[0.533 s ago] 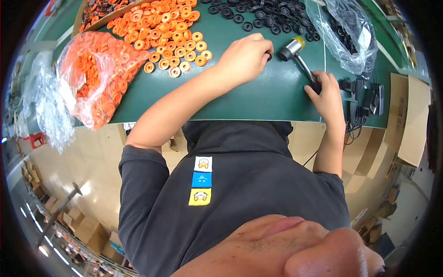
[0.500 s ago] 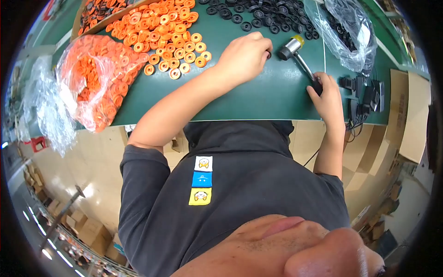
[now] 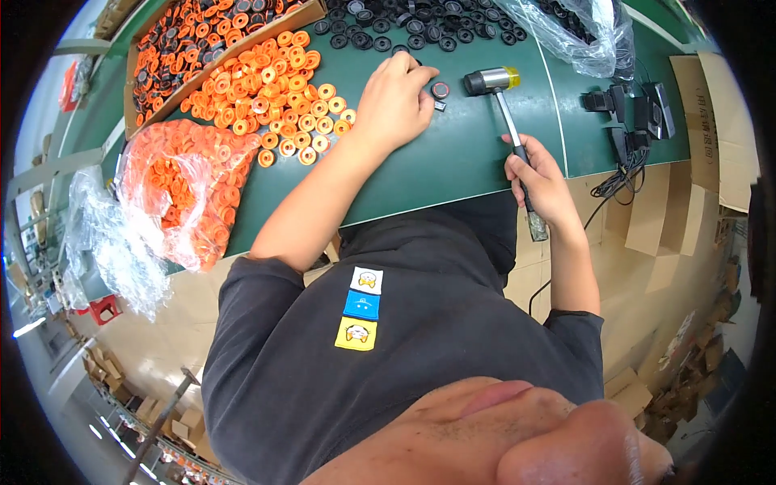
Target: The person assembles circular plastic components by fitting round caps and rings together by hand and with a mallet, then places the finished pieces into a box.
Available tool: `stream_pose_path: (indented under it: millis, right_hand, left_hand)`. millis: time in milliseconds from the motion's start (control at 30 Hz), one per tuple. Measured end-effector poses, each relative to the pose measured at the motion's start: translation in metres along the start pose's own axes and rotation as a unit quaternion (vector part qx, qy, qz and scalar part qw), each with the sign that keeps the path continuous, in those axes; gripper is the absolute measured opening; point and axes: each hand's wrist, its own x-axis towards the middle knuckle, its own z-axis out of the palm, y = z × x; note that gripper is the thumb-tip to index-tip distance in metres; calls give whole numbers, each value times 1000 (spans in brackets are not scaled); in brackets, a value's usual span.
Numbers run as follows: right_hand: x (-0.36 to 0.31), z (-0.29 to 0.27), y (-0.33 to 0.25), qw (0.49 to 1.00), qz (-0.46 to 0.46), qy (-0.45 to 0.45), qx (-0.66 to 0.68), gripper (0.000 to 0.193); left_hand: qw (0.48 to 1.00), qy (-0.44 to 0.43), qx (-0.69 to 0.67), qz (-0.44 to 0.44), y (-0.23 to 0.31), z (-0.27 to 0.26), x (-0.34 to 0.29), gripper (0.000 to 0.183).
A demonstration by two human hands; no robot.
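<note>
My right hand (image 3: 540, 179) is wrapped round the dark grip of a mallet (image 3: 508, 113), which has a metal head with one black and one yellow face. The grip's end sticks out below my hand, past the table edge. My left hand (image 3: 396, 103) is over the table, thumb apart from the fingers, its fingertips touching or close to a black round cap (image 3: 400, 50). Just right of those fingers lies a dark round piece with a reddish rim (image 3: 440, 90), with a small metallic piece (image 3: 440, 106) below it.
Loose orange wheels (image 3: 275, 89) and a clear bag of them (image 3: 182, 186) cover the left. A carton (image 3: 214, 61) holds orange and black pieces. Black caps (image 3: 436, 20) spread along the back. Plastic wrap (image 3: 586, 36), black adapters (image 3: 638, 113) and cables stand right on the green table (image 3: 453, 162).
My left hand has moved left and away toward the black caps; the dark round piece now lies uncovered on the table. My right hand has shifted left with the mallet, now gripping it mid-handle.
</note>
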Motion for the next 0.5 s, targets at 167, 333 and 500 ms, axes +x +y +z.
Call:
stream_pose_path:
  millis: [167, 333, 500]
  right_hand:
    - [-6, 7, -21, 907, -151, 52, -390, 41]
    - [2, 8, -29, 827, -284, 29, -484, 45]
    - [8, 7, -38, 800, -240, 1, -549, 48]
  left_hand:
    - [998, 27, 50, -1, -11, -2, 2, 27]
    - [995, 29, 91, 5, -14, -4, 2, 19]
    - [994, 31, 108, 2, -13, -5, -1, 18]
